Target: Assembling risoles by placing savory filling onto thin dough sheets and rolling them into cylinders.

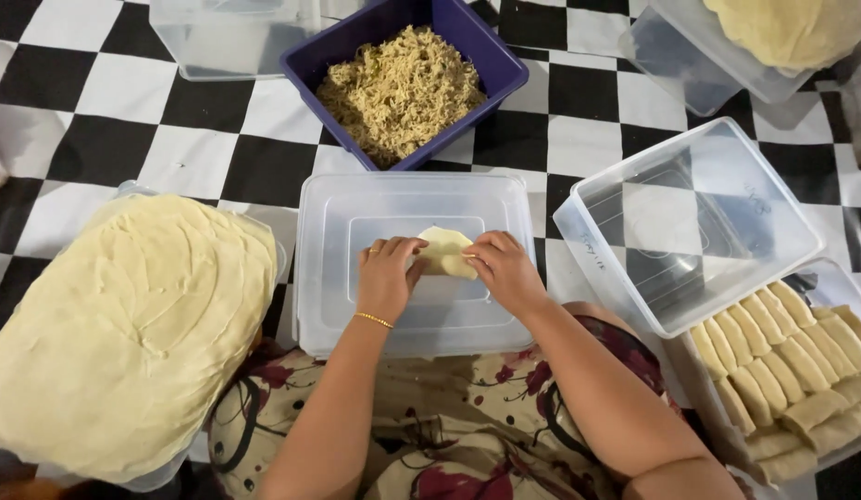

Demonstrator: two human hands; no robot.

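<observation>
A pale, thin dough wrapper (446, 252) lies partly folded on the lid of a clear plastic box (338, 306) in front of me. My left hand (388, 278), with a gold bracelet on the wrist, grips the wrapper's left side. My right hand (505, 270) presses on its right side. Both hands are closed around the fold. A blue tub of shredded, tan filling (401, 88) stands just beyond the box.
A big stack of round wrappers (125, 333) rests at my left. At the right stand an empty clear box (690, 222) and a tray of finished rolls (792, 370). More clear tubs (227, 37) and another wrapper stack (792, 28) lie on the checkered floor.
</observation>
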